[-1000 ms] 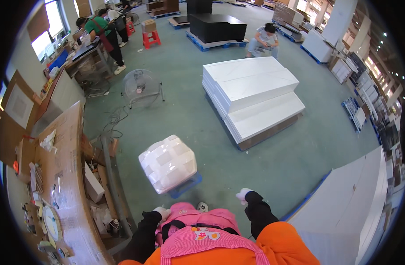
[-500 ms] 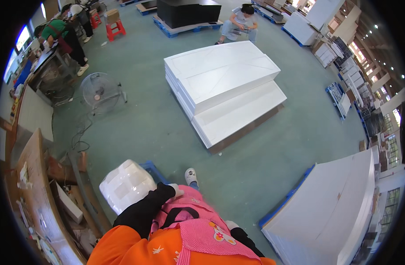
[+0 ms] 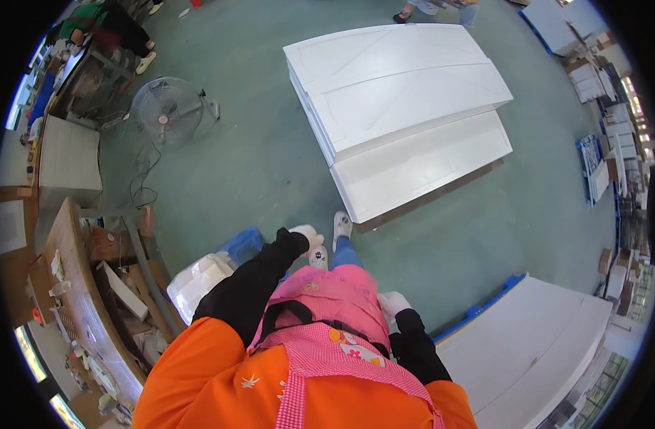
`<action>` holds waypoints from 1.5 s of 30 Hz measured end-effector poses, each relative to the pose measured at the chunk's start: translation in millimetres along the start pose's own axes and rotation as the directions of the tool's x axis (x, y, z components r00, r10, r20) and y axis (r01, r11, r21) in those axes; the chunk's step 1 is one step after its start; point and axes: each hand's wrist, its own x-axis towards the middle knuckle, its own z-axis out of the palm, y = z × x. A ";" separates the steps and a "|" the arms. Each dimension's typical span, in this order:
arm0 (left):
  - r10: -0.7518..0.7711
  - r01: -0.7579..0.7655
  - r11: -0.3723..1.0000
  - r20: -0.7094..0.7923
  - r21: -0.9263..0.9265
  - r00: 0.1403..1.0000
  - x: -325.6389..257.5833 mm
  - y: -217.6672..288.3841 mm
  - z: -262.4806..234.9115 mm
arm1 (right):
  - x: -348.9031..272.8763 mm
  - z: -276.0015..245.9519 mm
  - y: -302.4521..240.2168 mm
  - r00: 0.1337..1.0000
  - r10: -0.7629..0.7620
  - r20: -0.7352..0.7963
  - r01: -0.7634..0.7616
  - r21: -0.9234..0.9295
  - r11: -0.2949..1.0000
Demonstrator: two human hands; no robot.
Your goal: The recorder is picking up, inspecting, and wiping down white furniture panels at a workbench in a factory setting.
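Since before, your left hand (image 3: 306, 234) has released the wrapped foam bundle (image 3: 199, 282); both hands, right hand (image 3: 393, 302) included, hang empty as you walk toward the white panel stack (image 3: 399, 114).

Counts: 2 gloved hands, left hand (image 3: 306, 235) and right hand (image 3: 393, 303). 1 floor fan (image 3: 167, 111). 2 stacks of white panels, centre stack (image 3: 395, 107) and near stack (image 3: 534, 350). 1 wrapped white bundle (image 3: 199, 282). 1 blue pallet (image 3: 243, 244).

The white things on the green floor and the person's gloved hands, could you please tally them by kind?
Stacks of large white flat panels: 2
White plastic-wrapped bundle on the blue pallet: 1
White round floor fan: 1
White-gloved hands: 2, left hand, right hand
Total: 6
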 end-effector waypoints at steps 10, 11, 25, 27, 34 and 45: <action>-0.362 0.142 0.841 -0.349 -0.522 0.865 118.2 13.7 -119.3 | 79.8 -129.2 -102.9 0.975 -0.182 -0.124 0.172 -0.087 0.981; -0.375 0.143 0.857 -0.408 -0.496 0.832 130.8 20.3 -133.2 | 83.8 -136.5 -110.6 0.986 -0.128 -0.104 0.129 0.002 0.992; -0.702 0.353 0.598 -0.257 -0.720 0.664 386.8 51.7 -241.1 | 92.1 -36.0 -101.3 0.974 0.171 -0.151 -0.110 0.347 0.932; -0.710 0.386 0.577 -0.210 -0.720 0.672 391.2 54.2 -239.3 | 85.7 -61.7 -156.2 0.981 0.100 -0.169 -0.069 0.179 0.981; -0.692 0.315 0.532 -0.189 -0.786 0.697 398.4 25.5 -228.6 | 119.8 -102.9 -280.1 0.973 -0.021 -0.231 0.083 0.264 0.961; -0.585 0.249 0.658 -0.275 -0.710 0.763 310.7 -22.6 -278.5 | 162.7 -192.8 -271.7 0.951 0.202 -0.234 0.076 0.810 0.582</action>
